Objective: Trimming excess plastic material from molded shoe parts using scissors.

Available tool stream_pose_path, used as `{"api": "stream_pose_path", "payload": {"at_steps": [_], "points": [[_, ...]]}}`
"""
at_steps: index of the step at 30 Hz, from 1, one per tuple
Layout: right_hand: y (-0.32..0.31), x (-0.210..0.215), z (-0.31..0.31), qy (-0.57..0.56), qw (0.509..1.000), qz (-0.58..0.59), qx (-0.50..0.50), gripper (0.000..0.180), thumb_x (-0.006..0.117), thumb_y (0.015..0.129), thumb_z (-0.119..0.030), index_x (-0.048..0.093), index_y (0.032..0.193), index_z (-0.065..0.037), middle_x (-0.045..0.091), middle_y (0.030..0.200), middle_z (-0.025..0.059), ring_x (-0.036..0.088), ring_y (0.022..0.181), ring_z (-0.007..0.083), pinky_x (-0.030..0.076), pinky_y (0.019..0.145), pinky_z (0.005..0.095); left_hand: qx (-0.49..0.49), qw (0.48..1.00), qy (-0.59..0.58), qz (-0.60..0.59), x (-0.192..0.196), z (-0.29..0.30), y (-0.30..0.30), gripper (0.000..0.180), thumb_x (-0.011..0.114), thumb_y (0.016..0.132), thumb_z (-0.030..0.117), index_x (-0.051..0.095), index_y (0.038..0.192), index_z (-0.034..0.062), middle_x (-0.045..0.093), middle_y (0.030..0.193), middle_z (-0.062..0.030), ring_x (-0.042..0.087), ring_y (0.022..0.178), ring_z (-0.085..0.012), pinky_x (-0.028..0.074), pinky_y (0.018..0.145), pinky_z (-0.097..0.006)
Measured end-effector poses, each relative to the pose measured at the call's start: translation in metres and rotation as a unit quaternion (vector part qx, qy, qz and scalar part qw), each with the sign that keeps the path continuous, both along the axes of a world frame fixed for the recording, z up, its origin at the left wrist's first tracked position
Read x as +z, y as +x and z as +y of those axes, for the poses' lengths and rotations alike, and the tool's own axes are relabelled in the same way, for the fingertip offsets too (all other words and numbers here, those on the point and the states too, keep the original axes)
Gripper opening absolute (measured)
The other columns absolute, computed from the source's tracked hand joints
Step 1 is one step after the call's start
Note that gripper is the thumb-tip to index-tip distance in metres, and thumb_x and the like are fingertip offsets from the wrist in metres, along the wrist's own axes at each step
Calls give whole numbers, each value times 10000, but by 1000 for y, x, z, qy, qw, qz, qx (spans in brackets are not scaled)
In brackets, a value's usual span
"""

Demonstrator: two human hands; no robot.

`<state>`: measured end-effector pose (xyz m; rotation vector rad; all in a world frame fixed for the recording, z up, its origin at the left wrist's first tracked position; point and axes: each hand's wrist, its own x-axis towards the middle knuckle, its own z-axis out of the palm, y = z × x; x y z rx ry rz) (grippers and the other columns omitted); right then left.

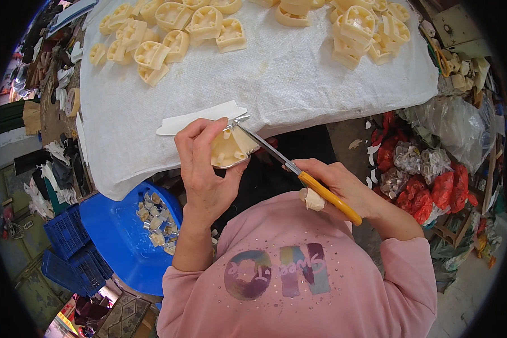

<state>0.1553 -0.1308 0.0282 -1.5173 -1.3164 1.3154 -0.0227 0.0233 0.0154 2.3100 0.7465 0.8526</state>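
Note:
My left hand point(204, 163) is closed around a cream moulded piece point(224, 149) with pegs inside and a shiny metallic edge along its bottom. In my right hand point(343, 188) is a tool with a long metal shaft and yellow handle point(329, 197); its exact kind is unclear. Its small metal tip touches or nearly touches the piece's upper edge, beside my left fingertips. A cream-coloured bit point(312, 199) shows beside the handle, under my right hand. Just behind my left hand, a white strip point(200, 116) lies on the cloth-covered table point(298, 79).
Cream moulded pieces point(205, 23) lie along the table's far side, with another pile point(357, 28) at far right. A blue basin point(115, 225) at left holds metallic and cream pieces point(158, 219). Blue crates point(76, 242) stand beside it. Red and clear plastic bags point(419, 177) lie at right.

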Motion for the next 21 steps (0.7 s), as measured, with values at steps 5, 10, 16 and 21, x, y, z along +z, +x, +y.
{"api": "stream_pose_path", "payload": {"at_steps": [5,10,16,21], "points": [[0,2,1,-33,999,19,1,483,635,847,-194,441,1248,-8,621,871,184,631,725,339,462,636,322,-2,1000,9,-1,-1,-1,1,595,806,603,43,547,1139,47,485,1091,-134,518,1008,-260,436,841,-339],[-2,-1,-1,-9,998,55,-11,475,649,841,-180,453,1243,-20,625,871,159,636,703,288,460,633,298,-4,1000,8,-2,-4,-1,1,588,804,609,40,547,1137,39,484,1094,-131,514,1012,-254,431,847,-332],[-7,4,-1,-47,994,93,-28,509,601,749,-131,485,1239,-54,590,764,80,579,606,194,436,589,265,-2,1000,-12,-21,-5,-4,4,575,792,616,19,547,1136,35,478,1102,-123,505,1026,-245,426,852,-324],[-7,-2,-5,-21,997,73,-27,594,547,647,-102,512,1239,-69,570,734,54,545,587,166,424,580,262,-7,999,-21,-35,-5,-5,4,658,774,533,-69,550,1143,34,495,1074,-149,515,987,-292,443,818,-347]]}}
